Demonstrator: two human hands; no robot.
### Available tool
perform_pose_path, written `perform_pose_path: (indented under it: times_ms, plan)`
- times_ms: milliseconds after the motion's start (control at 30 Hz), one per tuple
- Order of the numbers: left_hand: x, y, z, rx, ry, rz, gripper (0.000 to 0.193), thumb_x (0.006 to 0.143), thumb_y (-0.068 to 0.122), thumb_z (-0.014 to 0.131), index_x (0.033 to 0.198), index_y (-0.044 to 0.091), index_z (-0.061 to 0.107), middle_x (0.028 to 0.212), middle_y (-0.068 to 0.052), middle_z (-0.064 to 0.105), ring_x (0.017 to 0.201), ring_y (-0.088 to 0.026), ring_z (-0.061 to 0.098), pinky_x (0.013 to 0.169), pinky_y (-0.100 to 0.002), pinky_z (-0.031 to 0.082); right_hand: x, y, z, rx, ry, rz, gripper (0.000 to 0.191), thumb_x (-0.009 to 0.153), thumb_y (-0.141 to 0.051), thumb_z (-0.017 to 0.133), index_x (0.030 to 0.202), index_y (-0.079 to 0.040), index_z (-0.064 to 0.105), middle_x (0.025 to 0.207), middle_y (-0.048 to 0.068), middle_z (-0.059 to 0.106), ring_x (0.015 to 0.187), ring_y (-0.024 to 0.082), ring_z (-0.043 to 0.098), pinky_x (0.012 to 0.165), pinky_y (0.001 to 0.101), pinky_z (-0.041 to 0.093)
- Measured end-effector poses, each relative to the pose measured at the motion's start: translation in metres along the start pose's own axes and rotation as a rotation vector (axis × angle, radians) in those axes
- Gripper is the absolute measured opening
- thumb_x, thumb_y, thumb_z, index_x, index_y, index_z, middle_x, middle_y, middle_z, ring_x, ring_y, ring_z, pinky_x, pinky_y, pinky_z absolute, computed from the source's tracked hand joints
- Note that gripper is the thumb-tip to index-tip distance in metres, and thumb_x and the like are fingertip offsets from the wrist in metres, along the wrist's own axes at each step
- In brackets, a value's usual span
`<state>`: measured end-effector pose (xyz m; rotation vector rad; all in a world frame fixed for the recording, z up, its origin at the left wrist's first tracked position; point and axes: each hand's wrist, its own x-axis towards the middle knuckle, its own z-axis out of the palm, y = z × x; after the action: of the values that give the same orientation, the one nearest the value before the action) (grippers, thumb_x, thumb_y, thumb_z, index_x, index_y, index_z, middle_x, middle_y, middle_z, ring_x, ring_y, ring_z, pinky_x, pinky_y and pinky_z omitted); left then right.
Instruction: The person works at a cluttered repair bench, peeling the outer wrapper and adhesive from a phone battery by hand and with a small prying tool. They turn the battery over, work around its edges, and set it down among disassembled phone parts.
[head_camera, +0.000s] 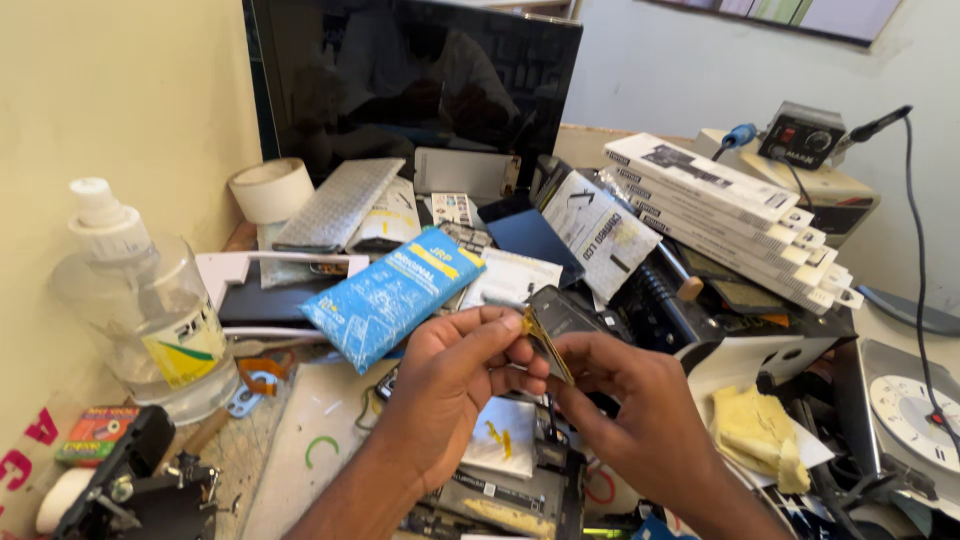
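The phone panel (556, 318) sits pinched between both hands above the table (300, 440), its long axis running from 11 to 5 o'clock, left hand (455, 375) gripping at 9 o'clock, right hand (625, 385) at 4 o'clock, equally near.

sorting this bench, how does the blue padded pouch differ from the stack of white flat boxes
The blue padded pouch is soft, crinkled and single, lying near the left hand; the stack of white flat boxes is rigid, straight-edged and several layers high, farther right. Both lie tilted on the clutter.
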<state>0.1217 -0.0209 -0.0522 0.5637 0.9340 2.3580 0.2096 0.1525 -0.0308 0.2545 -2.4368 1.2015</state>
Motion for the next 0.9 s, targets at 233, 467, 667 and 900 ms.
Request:
perform_pose_path:
  times_ms: [233, 467, 667, 900]
  plan:
    - [-0.011, 0.008, 0.013, 0.698, 0.124, 0.391, 0.011, 0.089, 0.008, 0.072, 0.090, -0.001, 0.066, 0.085, -0.007, 0.067, 0.070, -0.013, 0.064, 0.058, -0.028, 0.057, 0.001, -0.005, -0.005, -0.013, 0.138, 0.190, 0.014, 0.086, -0.009, 0.071, 0.095, 0.001, 0.074, 0.069, 0.004, 0.080, 0.063, 0.007, 0.073, 0.060, 0.0254, 0.059]
    - [-0.012, 0.011, 0.018, 1.190, 0.203, 0.806, 0.027, 0.086, 0.005, 0.075, 0.112, 0.001, 0.068, 0.100, -0.009, 0.066, 0.075, -0.015, 0.068, 0.057, -0.026, 0.061, 0.003, -0.006, -0.007, 0.008, 0.087, 0.191, 0.013, 0.085, -0.009, 0.069, 0.093, 0.001, 0.073, 0.069, 0.005, 0.080, 0.063, 0.007, 0.073, 0.061, 0.0247, 0.059]
    - [-0.014, 0.010, 0.010, 1.364, 0.198, 0.976, 0.022, 0.091, 0.008, 0.075, 0.112, 0.001, 0.071, 0.104, -0.012, 0.070, 0.087, -0.025, 0.072, 0.074, -0.035, 0.059, 0.001, -0.004, -0.008, 0.018, 0.051, 0.148, 0.012, 0.086, -0.008, 0.068, 0.092, 0.002, 0.072, 0.069, 0.005, 0.079, 0.063, 0.007, 0.072, 0.061, 0.0254, 0.059]
    - [-0.014, 0.008, 0.009, 1.352, 0.195, 0.938, 0.008, 0.091, 0.006, 0.073, 0.096, 0.001, 0.069, 0.095, -0.011, 0.071, 0.081, -0.027, 0.073, 0.070, -0.035, 0.059, -0.001, -0.001, -0.008, 0.027, 0.021, 0.083, 0.013, 0.088, -0.008, 0.068, 0.095, 0.003, 0.071, 0.070, 0.004, 0.075, 0.065, 0.007, 0.067, 0.060, 0.0267, 0.058]
